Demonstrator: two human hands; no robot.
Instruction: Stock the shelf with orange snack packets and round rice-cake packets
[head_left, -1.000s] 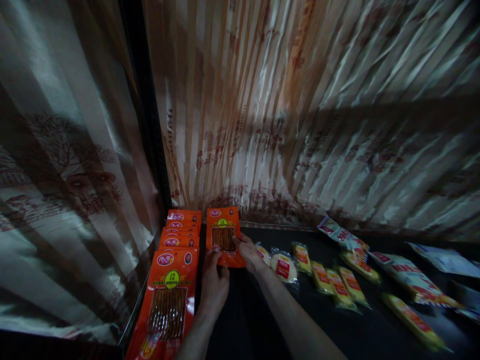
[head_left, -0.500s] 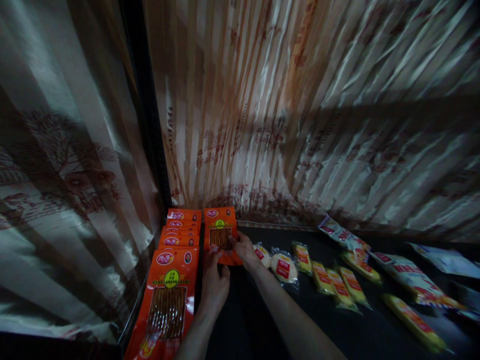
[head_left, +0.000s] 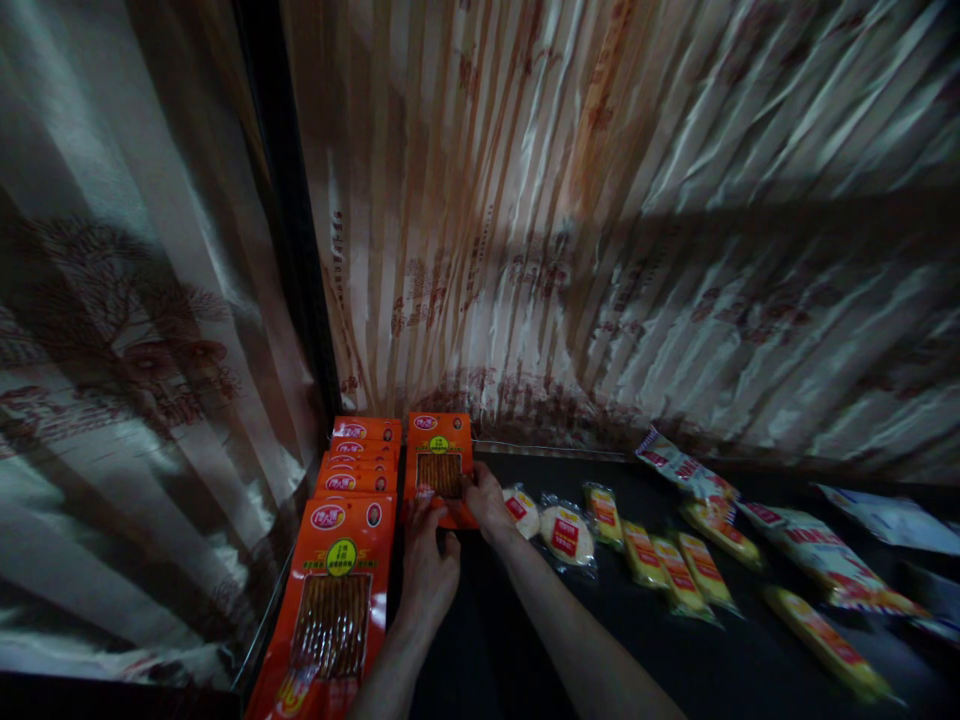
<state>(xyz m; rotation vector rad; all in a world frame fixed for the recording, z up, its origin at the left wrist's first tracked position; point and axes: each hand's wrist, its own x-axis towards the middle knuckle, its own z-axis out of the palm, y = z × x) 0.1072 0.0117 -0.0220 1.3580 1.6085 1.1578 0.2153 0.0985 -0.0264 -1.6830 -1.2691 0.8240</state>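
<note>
One orange pack (head_left: 439, 465) was held at the back of the dark shelf (head_left: 502, 630), its lower left gripped by the left hand (head_left: 431, 570) and its right edge by the right hand (head_left: 487, 503). It was placed just right of the overlapping orange packs (head_left: 337, 590). The round snacks (head_left: 566, 535) and yellow snacks (head_left: 679, 577) were spread farther right.

Front orange packet (head_left: 341, 540), lower edge cut off; rightmost packets (head_left: 934, 595) blurred.
</note>
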